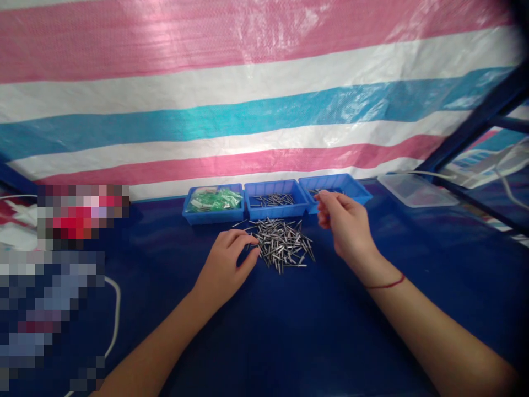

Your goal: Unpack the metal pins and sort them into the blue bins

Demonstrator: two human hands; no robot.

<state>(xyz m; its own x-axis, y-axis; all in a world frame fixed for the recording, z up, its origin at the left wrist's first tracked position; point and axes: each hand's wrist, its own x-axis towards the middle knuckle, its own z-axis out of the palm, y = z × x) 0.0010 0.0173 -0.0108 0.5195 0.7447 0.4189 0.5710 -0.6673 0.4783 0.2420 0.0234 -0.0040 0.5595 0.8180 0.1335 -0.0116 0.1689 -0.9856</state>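
A loose pile of thin silver pop rivets [285,242] lies on the dark blue table. At its left edge is my left hand [227,259], fingers curved and thumb apart from the forefinger, the tips touching the nearest rivets. My right hand [345,220] is raised just in front of the right blue bin [359,190], its thumb and fingers pinched together. Whatever that pinch holds is too small to make out. Some rivets show in the right bin, partly hidden by this hand. More rivets lie in the middle blue bin [276,212].
The left blue bin [215,216] holds green-and-clear plastic packets [215,198]. A translucent plastic lid [417,190] lies right of the bins. Behind hangs a striped plastic sheet [248,121]. A white cable [118,309] runs along the left, beside a blurred-out area.
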